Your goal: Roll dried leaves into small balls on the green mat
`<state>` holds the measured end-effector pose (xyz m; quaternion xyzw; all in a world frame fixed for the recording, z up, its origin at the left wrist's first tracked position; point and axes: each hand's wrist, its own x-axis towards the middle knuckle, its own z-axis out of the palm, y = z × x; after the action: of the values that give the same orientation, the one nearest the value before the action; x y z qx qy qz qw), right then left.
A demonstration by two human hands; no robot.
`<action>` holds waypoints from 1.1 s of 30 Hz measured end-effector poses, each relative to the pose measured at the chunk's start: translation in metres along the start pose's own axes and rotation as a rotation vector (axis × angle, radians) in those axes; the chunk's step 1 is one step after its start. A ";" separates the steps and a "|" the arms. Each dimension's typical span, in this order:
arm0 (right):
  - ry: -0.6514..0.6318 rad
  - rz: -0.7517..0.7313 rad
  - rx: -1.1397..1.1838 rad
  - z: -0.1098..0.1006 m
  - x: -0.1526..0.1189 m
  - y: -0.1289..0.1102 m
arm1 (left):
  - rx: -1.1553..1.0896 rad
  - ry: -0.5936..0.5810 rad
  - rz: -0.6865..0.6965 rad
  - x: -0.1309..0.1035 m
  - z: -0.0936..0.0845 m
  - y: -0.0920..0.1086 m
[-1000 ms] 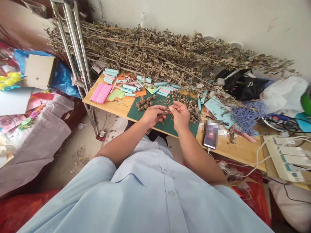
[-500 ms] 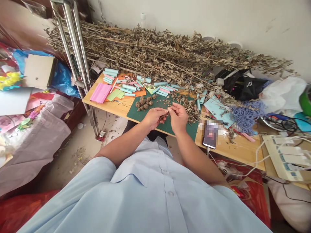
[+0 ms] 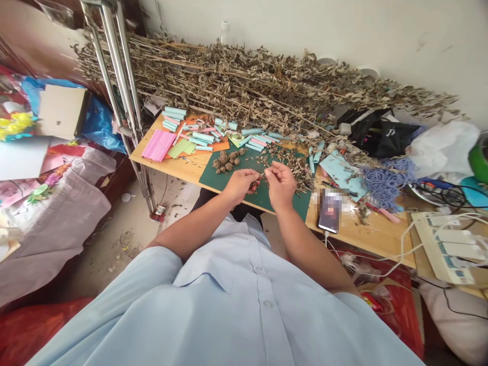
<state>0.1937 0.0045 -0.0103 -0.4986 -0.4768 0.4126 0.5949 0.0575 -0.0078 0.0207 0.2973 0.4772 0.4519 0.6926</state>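
- Leaf scraps (image 3: 253, 187) in curled left hand (image 3: 240, 185).
- Right hand (image 3: 282, 184) pinched; contents too small to tell.
- Brown balls (image 3: 227, 161) on green mat (image 3: 212, 178), far left.

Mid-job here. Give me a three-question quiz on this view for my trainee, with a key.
1. Choose: on the green mat, what is clustered ahead and to the left of the left hand?
a) coins
b) brown balls
c) spoons

2. Fill in: the phone has a white ____ attached at its lower end.

3. True or false: the phone lies on the green mat.

Key:
1. b
2. cable
3. False; it lies on the wooden table, to the right of the mat.
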 end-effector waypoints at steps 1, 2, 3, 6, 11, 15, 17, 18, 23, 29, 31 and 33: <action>-0.005 0.012 0.002 0.000 -0.001 -0.001 | 0.023 0.014 0.013 0.000 0.000 -0.001; -0.010 0.028 0.000 0.000 -0.002 -0.002 | 0.052 0.032 0.031 0.000 0.000 -0.001; -0.015 0.047 -0.004 0.001 -0.003 -0.003 | 0.086 0.053 0.057 0.001 0.000 -0.002; -0.046 0.085 -0.035 0.002 -0.005 -0.005 | 0.241 0.113 0.168 0.001 -0.001 -0.004; -0.052 0.118 -0.097 0.005 -0.006 -0.003 | 0.502 0.161 0.310 -0.003 -0.002 -0.002; -0.063 0.125 -0.097 0.004 -0.005 0.000 | 0.579 0.184 0.355 -0.006 -0.002 0.001; -0.060 0.125 -0.095 0.003 -0.004 0.000 | 0.582 0.198 0.357 -0.005 -0.003 0.001; -0.049 0.125 -0.092 0.002 -0.003 -0.001 | 0.575 0.202 0.353 -0.004 -0.004 0.000; 0.000 0.170 -0.072 0.001 0.001 -0.001 | 0.411 0.191 0.263 0.003 -0.009 -0.006; -0.102 0.219 -0.087 0.004 -0.001 -0.003 | 0.272 0.156 0.190 0.007 -0.011 -0.010; -0.111 0.208 -0.079 0.005 -0.002 -0.004 | 0.293 0.154 0.190 0.006 -0.012 -0.009; -0.140 0.190 -0.059 0.006 -0.001 -0.003 | 0.344 0.152 0.207 0.005 -0.012 -0.008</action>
<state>0.1880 0.0037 -0.0068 -0.5288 -0.4796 0.4866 0.5035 0.0493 -0.0071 0.0079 0.4236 0.5649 0.4539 0.5435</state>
